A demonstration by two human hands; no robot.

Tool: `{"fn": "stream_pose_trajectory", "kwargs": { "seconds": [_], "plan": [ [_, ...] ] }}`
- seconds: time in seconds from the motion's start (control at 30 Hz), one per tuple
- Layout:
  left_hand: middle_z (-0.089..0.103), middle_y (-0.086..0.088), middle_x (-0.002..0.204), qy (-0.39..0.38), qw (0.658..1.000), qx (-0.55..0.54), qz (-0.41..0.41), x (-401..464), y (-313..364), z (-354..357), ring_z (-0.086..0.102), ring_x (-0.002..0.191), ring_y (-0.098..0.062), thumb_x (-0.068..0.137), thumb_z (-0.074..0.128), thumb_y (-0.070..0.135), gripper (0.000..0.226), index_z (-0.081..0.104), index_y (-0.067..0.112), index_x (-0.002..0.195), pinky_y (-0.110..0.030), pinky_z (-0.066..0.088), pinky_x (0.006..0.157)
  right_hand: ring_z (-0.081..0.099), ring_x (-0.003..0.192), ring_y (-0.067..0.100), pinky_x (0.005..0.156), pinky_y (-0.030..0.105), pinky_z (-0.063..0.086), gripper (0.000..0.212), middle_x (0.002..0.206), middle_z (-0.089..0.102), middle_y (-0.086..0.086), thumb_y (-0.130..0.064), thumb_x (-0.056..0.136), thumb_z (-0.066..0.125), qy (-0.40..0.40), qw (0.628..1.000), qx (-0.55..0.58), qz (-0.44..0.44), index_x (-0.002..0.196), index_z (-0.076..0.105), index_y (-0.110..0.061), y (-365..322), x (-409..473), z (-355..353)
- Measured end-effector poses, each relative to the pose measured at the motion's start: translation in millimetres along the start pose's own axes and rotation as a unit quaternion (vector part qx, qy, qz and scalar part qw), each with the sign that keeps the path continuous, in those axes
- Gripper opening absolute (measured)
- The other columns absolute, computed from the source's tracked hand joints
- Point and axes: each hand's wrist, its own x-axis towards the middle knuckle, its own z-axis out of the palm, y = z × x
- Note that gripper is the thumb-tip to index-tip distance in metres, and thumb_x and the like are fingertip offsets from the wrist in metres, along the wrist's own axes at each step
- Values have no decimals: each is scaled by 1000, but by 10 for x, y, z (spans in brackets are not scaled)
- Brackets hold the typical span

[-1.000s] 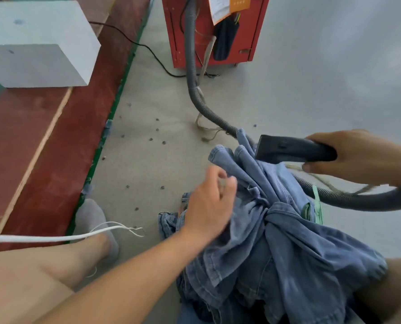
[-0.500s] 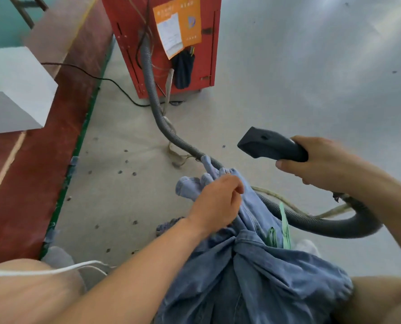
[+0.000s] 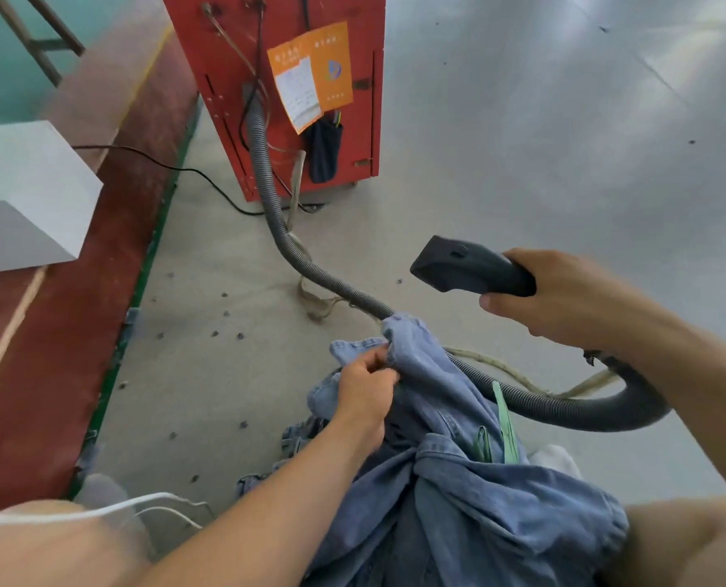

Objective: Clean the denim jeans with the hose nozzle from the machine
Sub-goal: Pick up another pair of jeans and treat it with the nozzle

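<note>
We have one wide-angle view, worn on the head, facing forward and steeply down. It sits close above the fingers (image 3: 376,360), the floor (image 3: 543,163) spreading beyond them.

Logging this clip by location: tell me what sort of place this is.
Probably a garment workshop or factory floor. A red machine cabinet with a ribbed hose stands on bare concrete floor, and a pile of denim jeans lies by the person's legs.
</note>
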Motion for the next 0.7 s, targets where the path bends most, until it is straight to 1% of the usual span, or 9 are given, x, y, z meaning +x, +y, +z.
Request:
{"fn": "stream_pose_trajectory", "kwargs": {
  "seconds": [0.07, 0.17, 0.23, 0.3, 0.37, 0.47, 0.57, 0.63, 0.7],
  "plan": [
    [63, -7, 74, -109, 988, -109, 18, -227, 63, -121, 56, 76, -22, 77, 48, -15, 39, 63, 19, 66, -27, 46, 69, 63, 55, 11, 53, 29, 42, 14, 61, 67, -10, -46, 92, 70, -1, 1000, 8, -2, 96, 63, -34, 21, -49, -85],
    [54, -11, 84, -266, 946, -187, -1, -622, 36, -275, 52, 84, -26, 65, 52, 1, 15, 53, 13, 74, -33, 42, 75, 64, 49, 5, 42, 21, 45, 10, 62, 69, -14, -46, 90, 70, -32, 999, 27, -31, 92, 62, -40, 62, -176, -227],
    [63, -11, 92, -306, 945, -109, 19, -851, -68, -311, 60, 90, -23, 73, 64, 10, 21, 58, 9, 93, -30, 47, 80, 64, 47, 5, 43, 19, 47, 10, 62, 69, -9, -50, 85, 70, -77, 996, 34, -43, 91, 62, -48, 110, -300, -316],
    [71, -5, 106, -299, 946, 74, 100, -993, -172, -311, 67, 100, -15, 86, 74, 14, 33, 59, 11, 115, -27, 51, 89, 65, 51, 9, 49, 29, 55, 17, 62, 69, -5, -57, 82, 70, -132, 990, 14, -42, 96, 62, -53, 166, -415, -363],
    [70, 6, 113, -285, 912, 228, 190, -1075, -227, -296, 67, 105, -8, 91, 77, 20, 35, 59, 20, 121, -26, 52, 91, 67, 55, 14, 59, 43, 60, 25, 65, 69, -2, -61, 80, 70, -168, 985, -11, -37, 101, 64, -51, 206, -503, -361],
    [64, 12, 113, -246, 901, 272, 232, -1151, -265, -268, 63, 103, -4, 92, 76, 29, 37, 55, 25, 123, -24, 51, 88, 67, 55, 10, 62, 41, 59, 27, 68, 70, -4, -60, 78, 71, -175, 984, -18, -40, 103, 64, -51, 224, -576, -329],
    [69, 14, 113, -228, 934, 207, 183, -1124, -207, -204, 65, 101, -5, 101, 63, 20, 30, 59, 25, 130, -21, 50, 89, 67, 55, 10, 60, 45, 60, 29, 65, 69, -4, -62, 78, 70, -162, 986, -14, -36, 103, 64, -50, 210, -605, -364],
    [72, 7, 116, -225, 966, 93, 85, -1083, -82, -162, 66, 107, -13, 104, 54, 17, 30, 64, 25, 131, -27, 50, 98, 66, 53, 13, 58, 45, 59, 33, 62, 69, -2, -68, 77, 70, -148, 988, -2, -35, 103, 64, -48, 215, -628, -424],
    [72, -8, 120, -234, 972, -29, -22, -1017, -7, -148, 65, 114, -26, 105, 50, 29, 32, 70, 19, 127, -38, 47, 107, 66, 51, 17, 59, 49, 58, 43, 59, 68, 0, -76, 74, 68, -149, 988, 11, -35, 105, 65, -46, 231, -662, -506]
  ]
}}
